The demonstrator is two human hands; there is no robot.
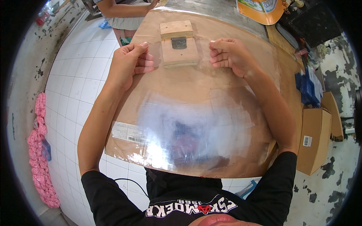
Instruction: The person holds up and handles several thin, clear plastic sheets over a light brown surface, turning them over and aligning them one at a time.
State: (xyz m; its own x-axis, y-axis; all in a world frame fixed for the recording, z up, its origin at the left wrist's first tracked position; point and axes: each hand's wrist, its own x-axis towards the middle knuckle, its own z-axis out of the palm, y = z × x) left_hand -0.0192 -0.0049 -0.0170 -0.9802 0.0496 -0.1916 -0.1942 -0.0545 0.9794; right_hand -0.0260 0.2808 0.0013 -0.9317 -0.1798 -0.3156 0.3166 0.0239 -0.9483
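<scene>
A small plywood block (180, 56) with a raised back bar (176, 28) lies toward the far side of the table. In its middle sits a dark grey rectangular piece (179, 43). My left hand (132, 62) is raised just left of the block, thumb pressed to the curled fingers. On the other side, my right hand (233, 56) mirrors it with thumb and forefinger pinched together. Faint glossy traces show between each hand and the block, but whatever the fingers hold is too transparent to make out.
Brown covering with shiny clear tape (196, 132) spreads over the table. Another person's arm (126, 9) rests at the far left edge. An orange printed panel (262, 11) lies at far right. Blue objects (310, 86) and a cardboard box (315, 139) stand right; pink bundles (39, 158) lie left.
</scene>
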